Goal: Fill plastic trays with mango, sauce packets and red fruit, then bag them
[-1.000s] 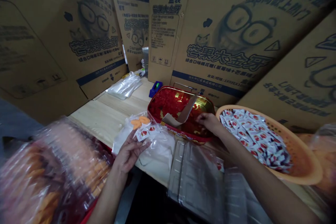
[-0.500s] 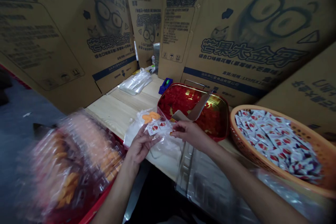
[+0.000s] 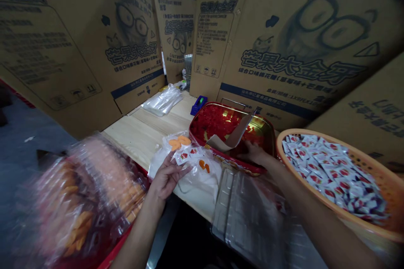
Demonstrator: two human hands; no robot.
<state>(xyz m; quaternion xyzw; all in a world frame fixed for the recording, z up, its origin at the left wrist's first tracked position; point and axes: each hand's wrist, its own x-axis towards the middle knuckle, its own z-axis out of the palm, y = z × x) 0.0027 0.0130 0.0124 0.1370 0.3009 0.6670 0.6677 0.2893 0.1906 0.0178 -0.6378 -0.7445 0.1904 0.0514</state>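
Note:
My left hand (image 3: 167,176) pinches the near edge of a clear plastic bag (image 3: 160,162) at the table's front. At its fingertips lie white sachets (image 3: 186,154) with red print, and orange candy pieces (image 3: 179,142) sit just beyond them. Two small dark orange pieces (image 3: 204,166) rest on the plastic to the right. My right hand (image 3: 254,154) reaches down into a red tray (image 3: 193,128) with a gold inside, among many small red pieces (image 3: 214,118). Its fingertips are hidden in the shadow there. A bent piece of card (image 3: 238,132) stands in the tray beside this hand.
An orange basket (image 3: 280,145) full of sachets stands at right. Clear plastic trays (image 3: 246,214) lie at the front edge. Packed orange pieces (image 3: 107,172) fill a red container at left. Behind are a blue tape dispenser (image 3: 198,105), clear bags (image 3: 164,100) and tall cartons (image 3: 277,33).
My right hand has moved from above the plastic bag rightward into the red tray. Two small dark orange pieces now show on the plastic. The left hand has hardly moved.

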